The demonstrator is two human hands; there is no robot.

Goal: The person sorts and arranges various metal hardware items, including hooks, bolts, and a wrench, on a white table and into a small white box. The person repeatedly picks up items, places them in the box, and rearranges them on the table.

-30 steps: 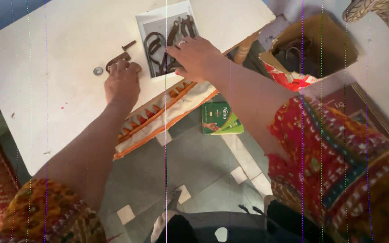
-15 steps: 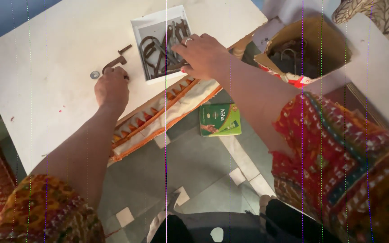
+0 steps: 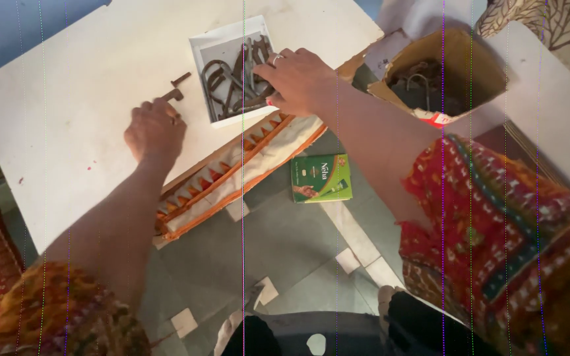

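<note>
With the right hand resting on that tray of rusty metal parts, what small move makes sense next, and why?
Probably close the right hand on one rusty hook and lift it out: its fingers already lie on the pile in the white tray, while the left hand covers a loose piece.

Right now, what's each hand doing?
Left hand: closed over a rusty metal piece.
Right hand: reaching into the white tray; grip can't be told.

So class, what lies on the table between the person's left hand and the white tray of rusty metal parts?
In the head view, a rusty bolt-like piece lies between the left hand and the white tray; the rest of the table there is bare.
</note>
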